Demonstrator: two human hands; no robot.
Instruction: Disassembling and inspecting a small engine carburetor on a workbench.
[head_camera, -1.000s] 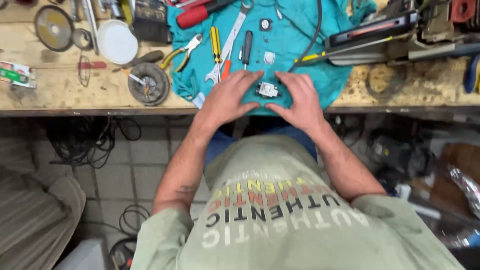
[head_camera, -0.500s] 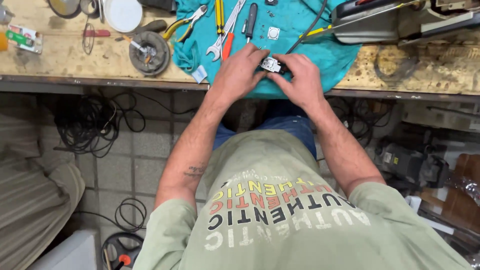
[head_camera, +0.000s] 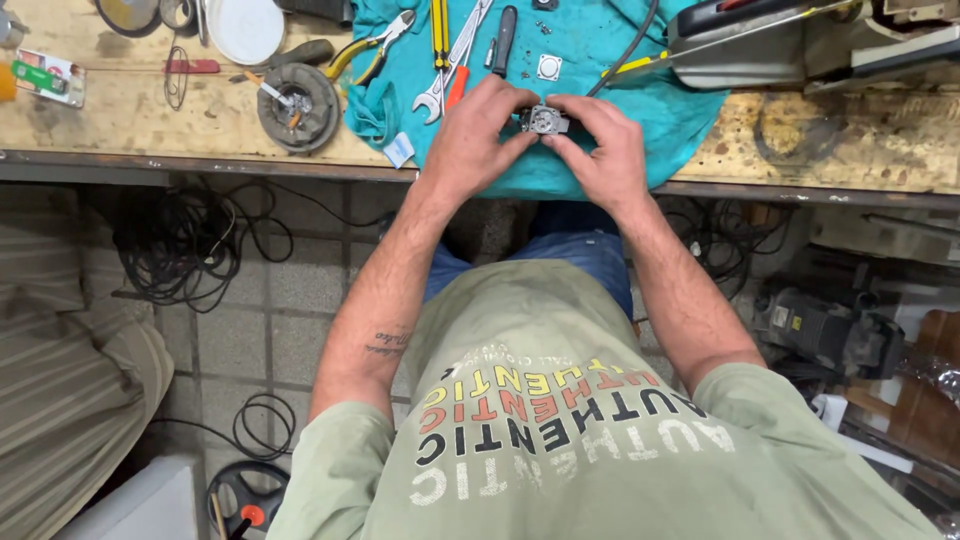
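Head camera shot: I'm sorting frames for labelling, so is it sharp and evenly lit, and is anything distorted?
Head view: bench top evenly lit, the small metal part between left hand and right hand reasonably sharp; floor beneath darker; wide-angle lens bows the wooden workbench edge; no strong glare.

Both hands (head_camera: 540, 140) apparently lifted the small metal part (head_camera: 545, 120) (slightly) off the cloth.

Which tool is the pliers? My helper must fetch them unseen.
Start at the teal cloth spread on the wooden workbench. At its upper left corner lie the pliers, beside the spanner. Only they have curved yellow handles and open jaws.
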